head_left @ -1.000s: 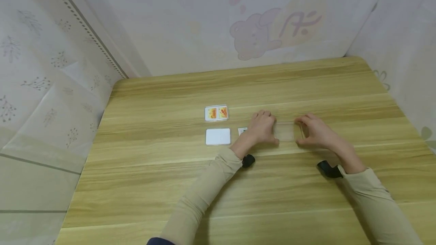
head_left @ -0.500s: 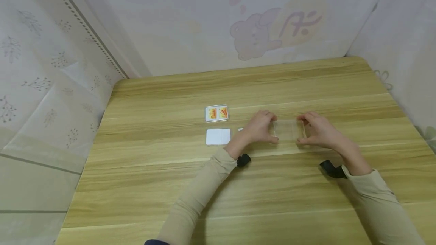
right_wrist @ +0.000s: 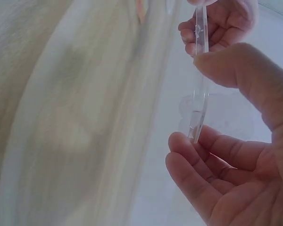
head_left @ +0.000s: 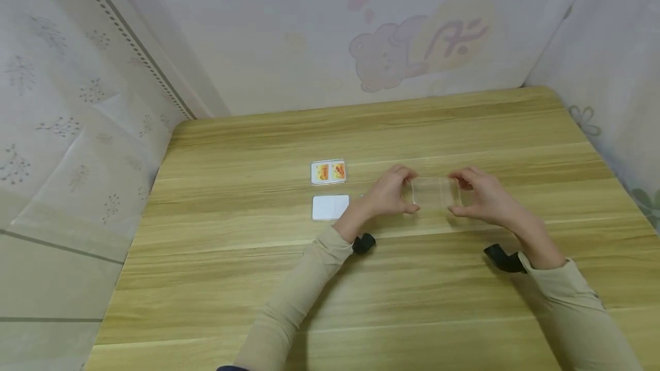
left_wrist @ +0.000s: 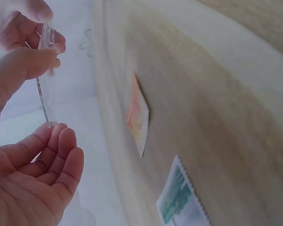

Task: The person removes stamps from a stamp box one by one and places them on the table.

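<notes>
A flat, clear plastic case (head_left: 432, 192) spans the gap between both hands. My left hand (head_left: 388, 190) pinches its left end between thumb and fingers. At the opposite end, my right hand (head_left: 483, 196) pinches it the same way. The right wrist view shows the thin edge of the case (right_wrist: 198, 96), raised off the table. Below it in the left wrist view lie an orange stamp (left_wrist: 138, 117) and a green stamp (left_wrist: 179, 195) with a perforated edge. From the head camera, my left hand hides most of these stamps.
Left of my hands, a clear case with two orange stamps (head_left: 329, 172) lies on the wooden table (head_left: 412, 302). A white-faced case (head_left: 330, 208) is just in front of it. Patterned cloth (head_left: 268, 33) surrounds the table's back and sides.
My left hand has shifted slightly left, now covering nearly all of the stamp beside it. The clear case has come up a little between my hands, and both hands keep hold of it.
</notes>
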Demonstrator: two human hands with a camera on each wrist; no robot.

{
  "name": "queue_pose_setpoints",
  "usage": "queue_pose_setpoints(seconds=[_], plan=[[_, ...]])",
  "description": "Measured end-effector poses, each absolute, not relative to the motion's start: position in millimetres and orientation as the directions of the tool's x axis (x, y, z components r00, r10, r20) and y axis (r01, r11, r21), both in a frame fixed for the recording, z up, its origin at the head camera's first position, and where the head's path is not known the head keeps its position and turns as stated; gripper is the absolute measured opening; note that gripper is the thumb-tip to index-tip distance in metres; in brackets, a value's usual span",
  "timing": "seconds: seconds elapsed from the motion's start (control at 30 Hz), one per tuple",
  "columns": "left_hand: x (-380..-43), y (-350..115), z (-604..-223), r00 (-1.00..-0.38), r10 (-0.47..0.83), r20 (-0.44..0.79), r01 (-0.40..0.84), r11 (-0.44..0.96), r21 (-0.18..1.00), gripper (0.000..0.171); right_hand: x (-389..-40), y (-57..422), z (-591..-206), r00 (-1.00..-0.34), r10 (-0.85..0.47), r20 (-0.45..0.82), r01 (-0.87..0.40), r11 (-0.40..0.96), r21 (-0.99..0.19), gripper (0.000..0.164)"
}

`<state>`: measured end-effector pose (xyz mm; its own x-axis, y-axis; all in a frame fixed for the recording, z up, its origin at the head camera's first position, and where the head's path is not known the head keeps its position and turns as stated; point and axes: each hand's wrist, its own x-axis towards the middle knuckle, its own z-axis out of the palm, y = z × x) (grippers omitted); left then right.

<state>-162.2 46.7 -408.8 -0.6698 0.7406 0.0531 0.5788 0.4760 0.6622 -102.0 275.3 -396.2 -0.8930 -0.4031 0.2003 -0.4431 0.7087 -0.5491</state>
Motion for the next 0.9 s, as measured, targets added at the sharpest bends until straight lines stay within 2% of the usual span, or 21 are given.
queue_pose_setpoints(seconds=[0.5,0.9], plan=[[-162.0,26.6,-401.7,-0.692,0.717,0.076,0.539,0.444,0.716,0.065,-103.2,261.6,-388.2,-0.857,-0.42,0.3,-0.515,0.666,-0.539,0.06],[-160.8,14.3,-397.4,-0.706,0.7,0.11,0.531,0.42,0.736,0.063,-106.3,253.6,-385.6,-0.834,-0.447,0.324,-0.552,0.647,-0.526,0.06]])
